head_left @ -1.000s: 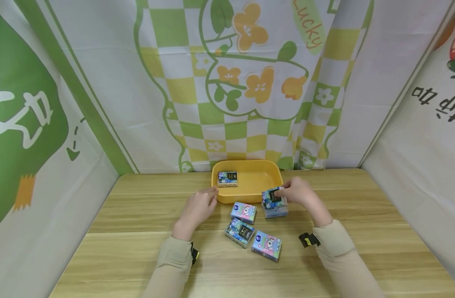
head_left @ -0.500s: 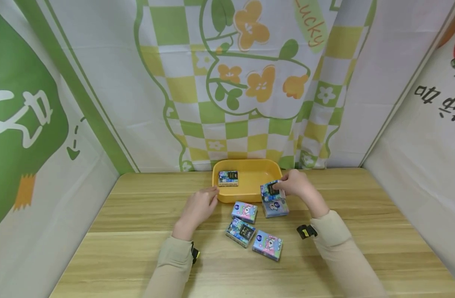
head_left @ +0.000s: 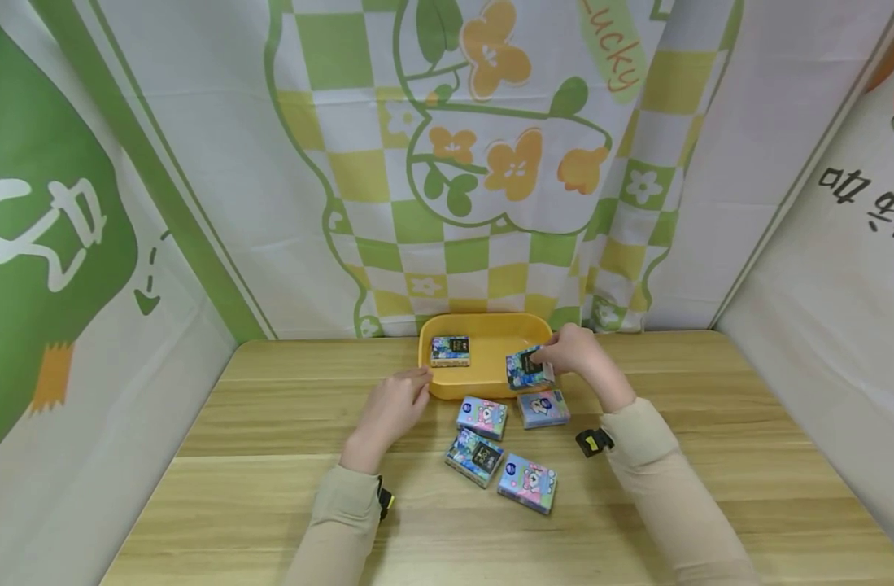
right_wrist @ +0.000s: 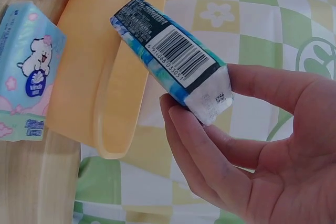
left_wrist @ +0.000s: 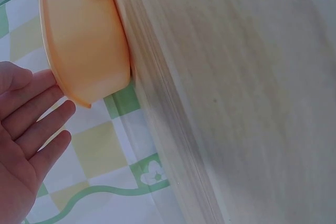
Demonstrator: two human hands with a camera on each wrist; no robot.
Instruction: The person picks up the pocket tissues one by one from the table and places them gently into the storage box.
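A yellow plastic bin stands at the back of the table, with one blue floral tissue pack inside at its left. My right hand pinches another blue floral tissue pack between thumb and fingers, over the bin's front right rim. Its barcode side and white end show in the right wrist view. My left hand is at the bin's front left corner; in the left wrist view its extended fingers reach the rim. Just below the held pack lies a pastel tissue pack with a cartoon dog.
In front of the bin, between my forearms, lie a pink-and-blue tissue pack, a blue floral tissue pack and another pink-and-blue tissue pack. A checked curtain hangs right behind the bin.
My right hand has carried the floral tissue pack up and left, from above the dog-printed pack to over the bin's rim, uncovering the pack beneath. My left hand stays at the corner.
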